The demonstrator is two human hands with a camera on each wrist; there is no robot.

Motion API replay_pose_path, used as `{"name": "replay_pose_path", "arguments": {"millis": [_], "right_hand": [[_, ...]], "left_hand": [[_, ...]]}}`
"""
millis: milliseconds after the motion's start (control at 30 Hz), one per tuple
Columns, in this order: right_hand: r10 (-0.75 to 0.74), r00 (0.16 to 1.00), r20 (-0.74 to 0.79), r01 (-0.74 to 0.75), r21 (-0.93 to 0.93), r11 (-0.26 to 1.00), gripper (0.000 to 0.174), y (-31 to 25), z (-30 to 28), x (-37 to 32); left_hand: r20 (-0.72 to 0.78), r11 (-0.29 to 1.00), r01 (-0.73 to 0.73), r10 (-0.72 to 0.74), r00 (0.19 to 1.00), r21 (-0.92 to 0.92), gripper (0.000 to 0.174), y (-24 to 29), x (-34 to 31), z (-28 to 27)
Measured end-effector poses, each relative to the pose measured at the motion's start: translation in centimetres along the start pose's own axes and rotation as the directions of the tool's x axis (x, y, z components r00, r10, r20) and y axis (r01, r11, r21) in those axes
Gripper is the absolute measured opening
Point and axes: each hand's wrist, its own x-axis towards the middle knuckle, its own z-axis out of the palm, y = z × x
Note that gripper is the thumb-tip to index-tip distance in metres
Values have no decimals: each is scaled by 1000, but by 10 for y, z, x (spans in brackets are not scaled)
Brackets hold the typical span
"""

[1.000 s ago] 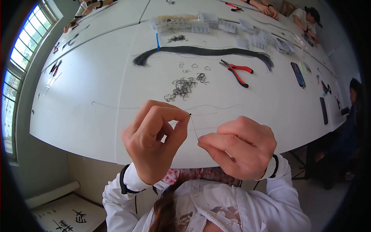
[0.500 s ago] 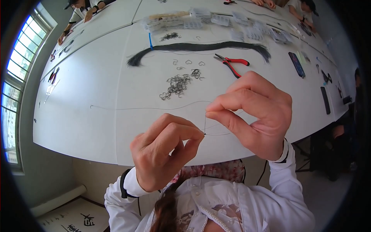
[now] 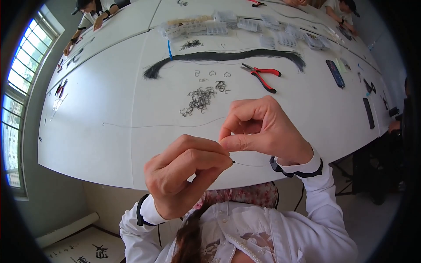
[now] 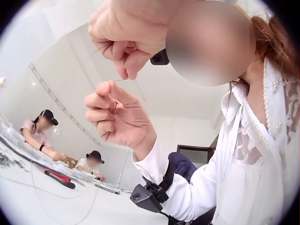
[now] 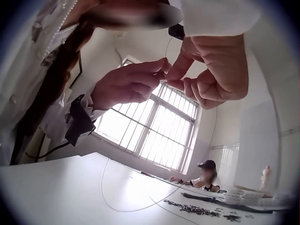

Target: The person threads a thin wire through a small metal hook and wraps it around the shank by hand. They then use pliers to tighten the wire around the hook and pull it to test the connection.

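Note:
In the head view my left hand [image 3: 182,173] pinches a tiny dark piece [image 3: 233,161] between thumb and fingertips, near the table's front edge. A thin line [image 3: 251,165] trails rightward from it. My right hand [image 3: 269,125] is bent over from the right, thumb and forefinger pinched together right at the left fingertips. The line in its grip is mostly hidden by the fingers. In the left wrist view a fine strand [image 4: 123,79] shows between the two hands' fingertips. Beyond the hands lies a pile of small dark hooks [image 3: 199,100].
Red-and-black pliers [image 3: 265,71] lie right of the hooks. Behind stretches a long dark strand bundle [image 3: 237,56] with a blue tie [image 3: 169,49]. Clear plastic boxes [image 3: 226,16] stand farther back. A phone [image 3: 335,73] is at right. Another long line [image 3: 166,126] crosses the table leftward.
My right hand rose from the lower right, drawing the line upright above the left fingertips, then came down and left against them. The left hand shifted slightly right and down.

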Motion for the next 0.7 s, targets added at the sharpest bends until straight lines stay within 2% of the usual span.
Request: {"name": "replay_pose_path", "arguments": {"millis": [33,167,200,267,300,367,500,567,633,700], "right_hand": [[77,995,61,-81,67,994,7,1,1,0],[57,987,147,-85,194,977,7,12,8,2],[58,987,149,-86,192,978,7,10,7,2],[183,966,184,-222,220,950,9,5,6,1],[184,965,186,-223,218,950,9,6,7,2],[110,992,56,-122,284,951,7,8,8,2],[73,993,95,-93,225,970,7,11,9,3],[109,993,38,-114,198,973,6,9,5,3],[113,993,39,-119,233,965,5,9,8,3],[117,992,37,-123,267,956,5,10,8,3]], "left_hand": [[1,1000,10,-10,1000,-8,17,0,0,0],[31,997,25,-23,999,-74,15,-6,-3,1],[32,990,67,-63,997,-123,15,-7,-4,2],[31,979,108,-104,994,-174,14,-8,-5,2],[77,971,142,-130,989,-194,13,-8,-5,0],[120,960,178,-155,981,-215,12,-9,-5,-1],[135,958,175,-147,980,-229,11,-12,-4,-1],[135,950,194,-165,977,-246,11,-12,-4,0],[101,965,139,-119,988,-223,12,-12,-2,1],[99,963,147,-128,987,-225,12,-12,-2,1]]}}
